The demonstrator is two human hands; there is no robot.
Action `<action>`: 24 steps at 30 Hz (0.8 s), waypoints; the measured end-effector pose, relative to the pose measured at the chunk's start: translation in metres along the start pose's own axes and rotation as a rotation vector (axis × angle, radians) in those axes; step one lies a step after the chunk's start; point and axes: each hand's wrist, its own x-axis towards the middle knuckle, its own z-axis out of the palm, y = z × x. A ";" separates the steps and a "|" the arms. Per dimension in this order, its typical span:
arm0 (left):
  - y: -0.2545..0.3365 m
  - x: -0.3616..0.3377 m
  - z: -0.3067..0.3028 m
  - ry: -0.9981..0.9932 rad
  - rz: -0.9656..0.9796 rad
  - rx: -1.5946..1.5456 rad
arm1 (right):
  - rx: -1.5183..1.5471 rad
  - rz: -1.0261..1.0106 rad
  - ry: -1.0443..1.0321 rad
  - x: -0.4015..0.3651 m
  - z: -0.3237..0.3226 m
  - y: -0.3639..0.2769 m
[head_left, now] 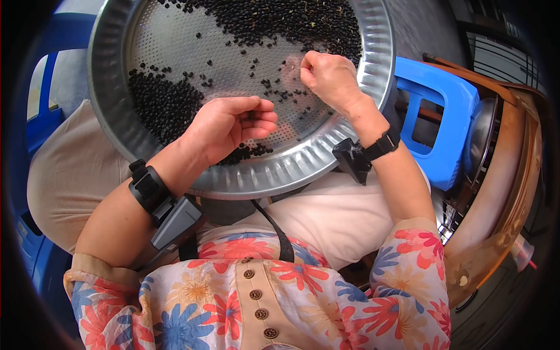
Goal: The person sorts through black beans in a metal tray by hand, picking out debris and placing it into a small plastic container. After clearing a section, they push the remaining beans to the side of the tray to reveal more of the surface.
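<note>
A round metal tray point(373, 58) with a perforated bottom and fluted rim lies across my lap. Dark beans point(163, 104) are heaped at its left, and a larger pile point(286, 20) with pale bits among it covers the far side. Several loose beans are scattered between the piles. My left hand point(233, 122), palm turned up and fingers curled, is over the near left of the tray; something dark shows between its thumb and fingers. My right hand point(331, 79) is pinched above the tray's right part, and its fingertips hide whatever they hold, if anything.
A blue plastic stool point(437, 87) stands to the right, beside a brown wooden piece of furniture point(496, 192) and a metal pan lid point(481, 134). Another blue chair point(64, 29) is at the left. Both wrists wear black straps with devices.
</note>
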 end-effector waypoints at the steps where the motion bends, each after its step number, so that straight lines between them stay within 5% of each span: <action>1: 0.000 0.000 0.000 0.009 -0.001 0.001 | 0.001 -0.002 -0.001 -0.001 0.000 -0.001; 4: 0.000 0.000 -0.001 0.008 0.002 -0.008 | 0.178 0.040 -0.008 -0.008 -0.009 -0.024; 9: -0.005 0.006 -0.005 0.010 0.024 -0.066 | 0.183 -0.349 -0.080 -0.036 -0.011 -0.069; 13: -0.006 0.006 -0.007 -0.046 0.015 -0.060 | 0.225 -0.344 -0.052 -0.031 -0.012 -0.056; 15: -0.003 0.003 -0.004 -0.024 0.002 -0.042 | 0.336 -0.101 0.050 -0.024 -0.013 -0.040; 18: -0.002 0.003 -0.002 -0.010 -0.010 -0.019 | 0.245 -0.021 0.110 -0.012 -0.008 -0.014; 24: -0.002 0.002 -0.003 0.005 -0.008 -0.013 | 0.078 -0.045 0.127 -0.006 0.009 -0.010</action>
